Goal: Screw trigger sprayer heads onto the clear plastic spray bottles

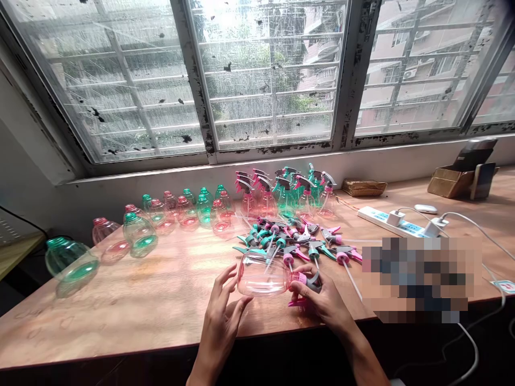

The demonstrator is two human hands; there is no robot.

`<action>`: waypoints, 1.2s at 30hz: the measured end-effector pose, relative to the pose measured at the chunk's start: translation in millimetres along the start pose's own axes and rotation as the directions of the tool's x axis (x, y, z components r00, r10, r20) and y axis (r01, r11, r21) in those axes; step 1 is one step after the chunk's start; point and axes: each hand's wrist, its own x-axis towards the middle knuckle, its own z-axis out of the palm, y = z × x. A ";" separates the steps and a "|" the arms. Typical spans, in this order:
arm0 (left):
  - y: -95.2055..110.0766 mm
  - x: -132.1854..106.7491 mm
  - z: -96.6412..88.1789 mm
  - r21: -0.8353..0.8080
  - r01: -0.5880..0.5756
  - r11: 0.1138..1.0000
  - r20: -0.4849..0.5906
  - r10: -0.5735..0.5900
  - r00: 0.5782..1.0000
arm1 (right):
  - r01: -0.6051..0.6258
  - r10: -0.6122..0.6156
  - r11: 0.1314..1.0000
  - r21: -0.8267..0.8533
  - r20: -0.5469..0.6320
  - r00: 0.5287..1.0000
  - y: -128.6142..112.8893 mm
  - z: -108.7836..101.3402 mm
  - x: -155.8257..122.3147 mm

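Note:
A clear pink spray bottle [263,279] lies sideways in the air above the table's front edge, its base toward the left. My right hand [319,297] is closed around its neck and the pink and grey trigger sprayer [301,279] fitted there. My left hand [223,303] is at the base end, fingers apart and slightly curved. Its thumb tip is at the bottle's lower edge; whether it touches cannot be made out. Just behind the bottle lies a pile of loose trigger sprayers [281,238], pink, green and grey, with dip tubes.
Several open green and pink bottles [145,238] stand at the left. Bottles with sprayers [285,201] stand by the window wall. To the right are a power strip [390,221] with plugged-in chargers, a flat brown package [364,187] and a cardboard box [450,182]. A blurred patch covers the right front.

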 end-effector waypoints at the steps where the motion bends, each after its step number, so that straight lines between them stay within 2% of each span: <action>1: -1.5 0.0 -0.1 0.016 -0.012 1.000 0.000 0.012 1.000 | 0.002 -0.002 1.000 0.007 0.001 1.000 -1.4 0.5 -0.5; 12: -8.4 -0.9 0.7 0.092 -0.058 0.994 -0.004 0.059 0.998 | -0.009 0.010 0.997 0.076 -0.011 1.000 -9.4 5.0 -4.0; 19: -2.6 1.1 -4.4 0.126 -0.074 0.989 0.065 0.066 0.996 | 0.003 -0.002 0.999 0.049 -0.008 1.000 -4.4 0.9 -0.6; 23: 0.9 1.4 -6.4 0.103 -0.060 0.993 0.072 0.053 0.996 | 0.000 0.000 0.999 0.047 0.007 1.000 -2.5 -0.8 0.0; 32: 0.2 -0.5 -4.9 -0.050 0.071 0.996 0.060 -0.068 0.996 | -0.029 0.029 1.000 0.010 -0.019 0.999 -4.8 1.1 -1.9; 36: -0.3 -0.9 -3.2 -0.038 0.045 0.998 0.042 -0.043 0.998 | -0.012 0.012 0.999 0.039 -0.015 1.000 -6.2 2.1 -2.1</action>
